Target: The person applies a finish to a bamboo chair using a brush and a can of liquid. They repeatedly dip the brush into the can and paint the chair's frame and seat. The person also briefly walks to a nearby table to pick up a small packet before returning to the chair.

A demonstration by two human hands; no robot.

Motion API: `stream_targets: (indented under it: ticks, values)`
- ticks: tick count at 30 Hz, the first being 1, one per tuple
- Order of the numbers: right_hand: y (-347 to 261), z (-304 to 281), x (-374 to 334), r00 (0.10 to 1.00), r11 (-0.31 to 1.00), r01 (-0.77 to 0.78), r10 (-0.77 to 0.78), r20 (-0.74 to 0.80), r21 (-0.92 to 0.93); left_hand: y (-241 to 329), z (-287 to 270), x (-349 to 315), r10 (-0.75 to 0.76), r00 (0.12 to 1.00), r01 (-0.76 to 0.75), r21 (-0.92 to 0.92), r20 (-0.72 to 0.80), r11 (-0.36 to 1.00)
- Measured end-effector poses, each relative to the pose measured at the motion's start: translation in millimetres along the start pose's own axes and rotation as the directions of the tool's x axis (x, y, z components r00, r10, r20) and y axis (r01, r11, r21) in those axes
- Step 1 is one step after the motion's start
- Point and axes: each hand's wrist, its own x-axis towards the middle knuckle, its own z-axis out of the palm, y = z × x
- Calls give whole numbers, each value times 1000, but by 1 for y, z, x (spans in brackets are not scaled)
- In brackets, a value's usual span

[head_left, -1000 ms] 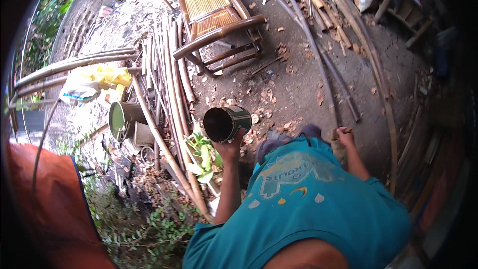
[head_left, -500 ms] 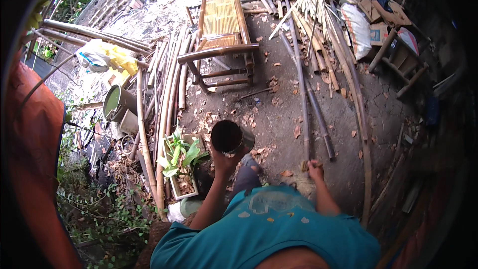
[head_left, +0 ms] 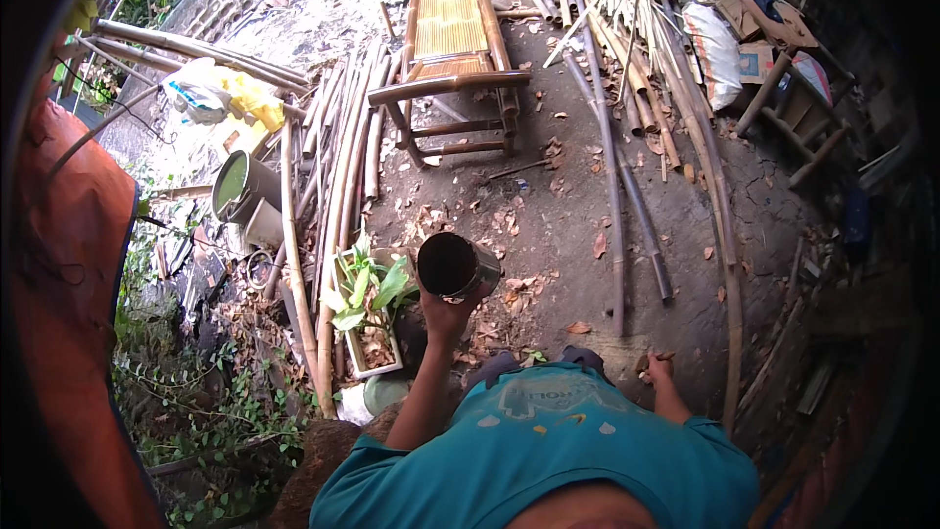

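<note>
My left hand [head_left: 446, 319] is wrapped round the lower side of a cylindrical metal can [head_left: 485, 272], its dark open mouth turned toward me. What lies inside the can is too dark to make out. Low on the right, my right hand [head_left: 663, 370] is closed on a small brush [head_left: 643, 368], of which only a little shows beyond the fingers. Farther ahead stands a bamboo bench [head_left: 448, 27] with a slatted yellow seat and a brown front rail; neither hand touches it.
Long bamboo poles [head_left: 345, 152] lie left of the bench, and dark poles [head_left: 615, 196] to its right. A potted plant [head_left: 364, 294] sits left of the can. Beyond it are a bucket [head_left: 257, 181] of greenish liquid and an orange tarp [head_left: 73, 264]. A wooden stool [head_left: 798, 132] lies far right.
My right hand has moved right and back toward my body with the brush. The left hand still holds the can. The view has shifted, so the bench appears slightly farther right.
</note>
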Motion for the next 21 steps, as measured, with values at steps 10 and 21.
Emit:
stream_targets:
  ticks: [10,21]
  values:
    - [-76,140,-22,747,735,655,-664,7,-175,-19,-87,4,-59,998,59,-14,8,998]
    - [-70,165,-70,789,816,503,-568,-236,-283,-31,-152,25,-84,991,79,-53,-104,995]
